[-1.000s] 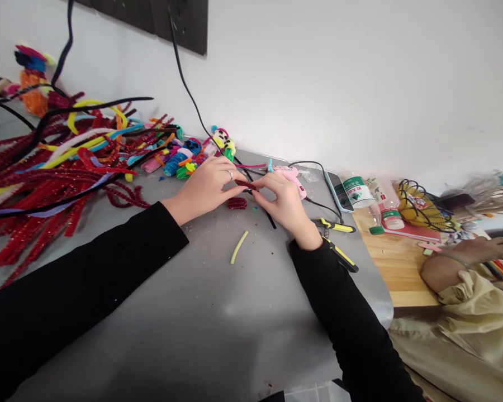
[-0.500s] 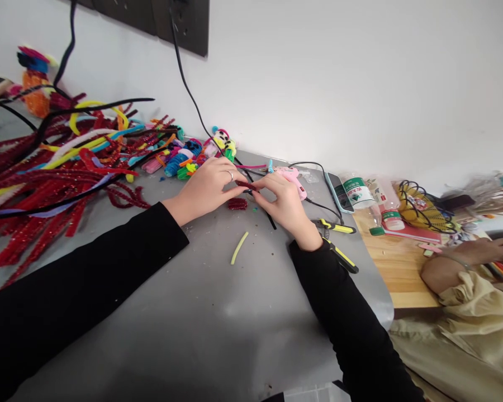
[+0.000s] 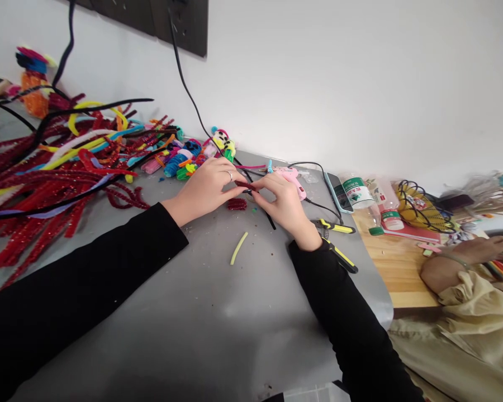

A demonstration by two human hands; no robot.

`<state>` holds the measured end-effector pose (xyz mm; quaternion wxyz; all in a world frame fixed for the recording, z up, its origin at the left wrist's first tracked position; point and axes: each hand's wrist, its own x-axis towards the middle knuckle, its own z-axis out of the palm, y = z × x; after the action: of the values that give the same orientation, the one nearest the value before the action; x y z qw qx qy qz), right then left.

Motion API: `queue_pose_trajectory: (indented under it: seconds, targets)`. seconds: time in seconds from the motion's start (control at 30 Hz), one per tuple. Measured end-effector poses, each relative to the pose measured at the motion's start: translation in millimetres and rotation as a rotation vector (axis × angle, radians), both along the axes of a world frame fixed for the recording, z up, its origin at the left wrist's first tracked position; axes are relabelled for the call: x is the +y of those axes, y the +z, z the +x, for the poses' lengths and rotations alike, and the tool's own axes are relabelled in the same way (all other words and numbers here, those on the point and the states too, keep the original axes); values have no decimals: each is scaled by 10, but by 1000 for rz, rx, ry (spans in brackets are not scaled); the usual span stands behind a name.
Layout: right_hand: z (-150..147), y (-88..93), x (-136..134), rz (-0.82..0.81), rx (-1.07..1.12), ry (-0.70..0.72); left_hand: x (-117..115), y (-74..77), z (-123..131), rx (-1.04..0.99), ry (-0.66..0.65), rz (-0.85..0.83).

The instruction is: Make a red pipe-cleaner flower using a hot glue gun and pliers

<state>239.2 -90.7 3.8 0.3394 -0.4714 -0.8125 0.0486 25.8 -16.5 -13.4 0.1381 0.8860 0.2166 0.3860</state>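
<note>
Between my two hands is a short dark red pipe cleaner piece, pinched from both sides. My left hand, with a ring on one finger, grips its left end. The fingertips of my right hand close on the other end. Just below the fingers lies a coiled dark red pipe cleaner on the grey mat. A black strip sticks out under my right hand. Nearer to me is a short pale yellow pipe cleaner piece. A pink glue gun rests behind my right hand.
Many loose pipe cleaners heap up at the left, beside small pipe cleaner figures. Yellow-black pliers, a phone and plastic bottles lie at the right. Another person's arm is at the far right. Black cables run along the wall.
</note>
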Motion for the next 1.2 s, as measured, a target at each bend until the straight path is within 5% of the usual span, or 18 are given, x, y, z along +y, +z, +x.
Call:
queue_pose_trajectory:
  seconds: [1.2]
  targets:
    - [-36,3,-11,-16,5,41,17,4,8,35,4,27]
